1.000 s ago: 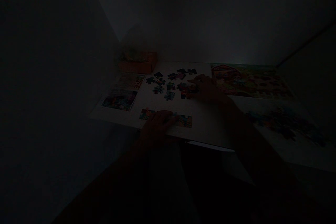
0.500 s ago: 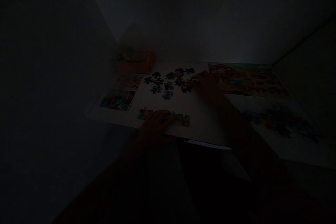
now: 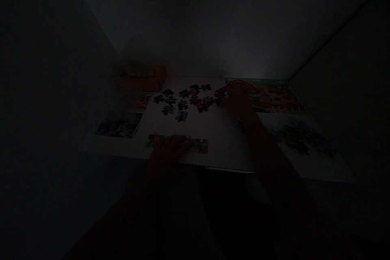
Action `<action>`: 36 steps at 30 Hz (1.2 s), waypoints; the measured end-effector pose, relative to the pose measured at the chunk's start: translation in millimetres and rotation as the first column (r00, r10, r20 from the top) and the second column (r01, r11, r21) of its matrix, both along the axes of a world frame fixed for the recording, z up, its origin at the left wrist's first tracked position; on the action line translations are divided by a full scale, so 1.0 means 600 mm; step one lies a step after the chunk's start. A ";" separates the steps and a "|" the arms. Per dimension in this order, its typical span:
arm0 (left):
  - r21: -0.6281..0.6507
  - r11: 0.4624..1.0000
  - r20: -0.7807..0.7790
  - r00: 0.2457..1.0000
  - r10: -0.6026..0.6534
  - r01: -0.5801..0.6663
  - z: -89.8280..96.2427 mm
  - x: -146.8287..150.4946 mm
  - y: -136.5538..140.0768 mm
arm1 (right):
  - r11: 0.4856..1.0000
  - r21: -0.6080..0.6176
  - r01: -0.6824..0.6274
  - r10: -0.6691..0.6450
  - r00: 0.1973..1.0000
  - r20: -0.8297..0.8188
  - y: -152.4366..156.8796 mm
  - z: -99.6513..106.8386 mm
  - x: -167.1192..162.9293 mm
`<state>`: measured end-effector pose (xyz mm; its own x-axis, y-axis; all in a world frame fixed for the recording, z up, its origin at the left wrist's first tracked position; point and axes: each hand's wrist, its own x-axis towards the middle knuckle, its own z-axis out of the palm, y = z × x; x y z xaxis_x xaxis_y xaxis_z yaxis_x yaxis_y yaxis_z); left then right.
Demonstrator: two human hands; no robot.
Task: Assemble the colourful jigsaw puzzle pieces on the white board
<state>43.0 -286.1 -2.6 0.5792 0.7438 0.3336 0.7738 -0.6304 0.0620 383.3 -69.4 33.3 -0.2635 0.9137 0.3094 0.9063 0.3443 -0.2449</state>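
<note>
Dim white board [image 3: 219,138]: left hand [image 3: 166,152] flat on joined strip [image 3: 199,145]; right hand [image 3: 236,99], grip unclear, touches loose pieces [image 3: 183,99].

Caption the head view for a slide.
Dim scene: left hand rests on a joined strip; right hand reaches loose pieces on a board.

A white board [image 3: 219,138] lies on the table in a very dark room. Loose puzzle pieces [image 3: 183,99] are scattered across its far middle. A joined strip of pieces [image 3: 198,145] sits at its near edge, partly under the left hand [image 3: 166,152]. The right hand [image 3: 234,97] rests at the right end of the loose pieces. A box [image 3: 141,79] stands behind the board's far left corner. Picture cards [image 3: 118,124] lie left; a finished puzzle [image 3: 271,95] lies far right.
</note>
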 end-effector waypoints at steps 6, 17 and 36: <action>-0.013 1.000 -0.023 1.000 -0.012 0.012 -0.002 -0.005 0.003 | 0.997 -0.063 0.041 -0.040 0.999 0.002 -0.005 -0.011 -0.026; -0.045 0.998 -0.077 0.996 -0.044 0.040 0.014 -0.002 0.001 | 0.997 -0.074 -0.015 0.014 1.000 -0.006 0.001 -0.041 -0.032; -0.208 0.964 0.068 0.985 -0.157 0.168 0.034 0.021 0.025 | 0.996 0.076 -0.036 0.043 0.995 -0.093 0.009 -0.042 -0.039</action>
